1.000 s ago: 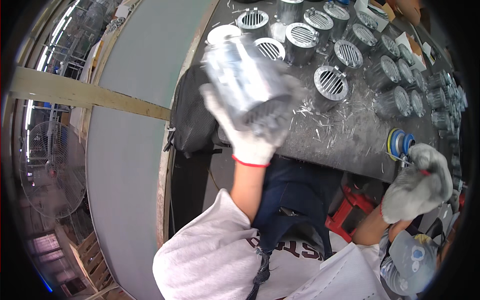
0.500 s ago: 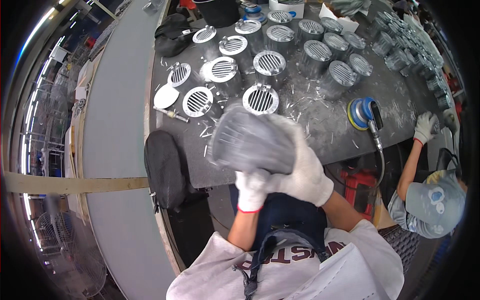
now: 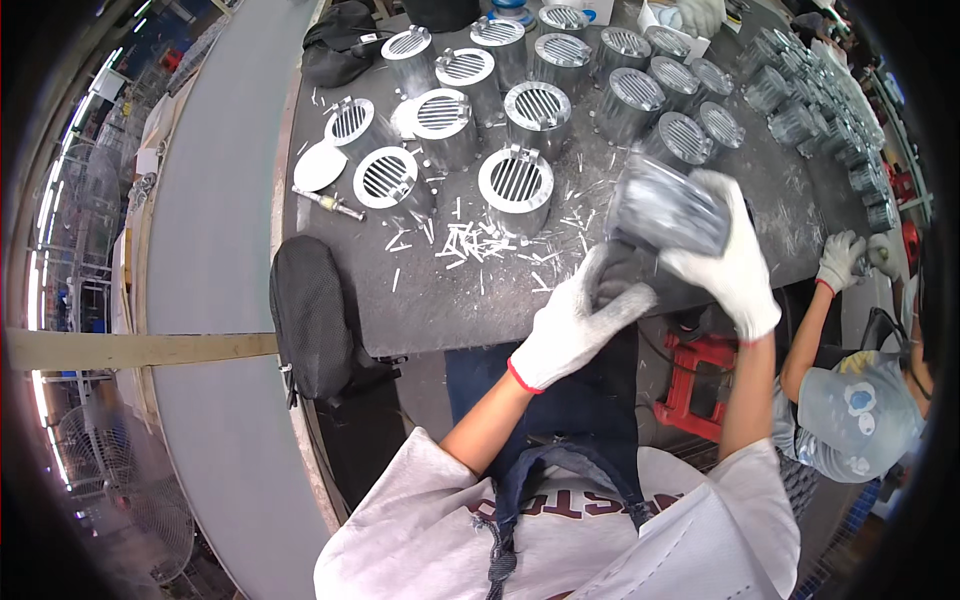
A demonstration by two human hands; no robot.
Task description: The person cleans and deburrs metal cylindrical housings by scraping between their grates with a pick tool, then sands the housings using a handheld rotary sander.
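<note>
The metal can (image 3: 665,210) is up in the right hand (image 3: 735,255), over the near part of the dark table (image 3: 430,310). The right hand comes at it from the right, with the thumb on the near side and the fingers on the far side, so the can is pinched between them. The can is tipped over, not standing up. Its long way seems to run from the far left to the near right, but it is blurry, so I cannot tell which end is which.

The left hand (image 3: 578,325) is just to the left of the can and a bit nearer. Its thumb and fingers are spread apart, and it does not look like it has hold of the can. I cannot tell if a fingertip touches it, because there is a dark patch there. The right hand is the closer one, since it is already on the can.

Seen from the hands, the can is on the far side of the left hand and to the right. To its left stands a can with a slotted lid (image 3: 516,185), well apart from it, with small loose bits (image 3: 468,245) just beside that one
</note>
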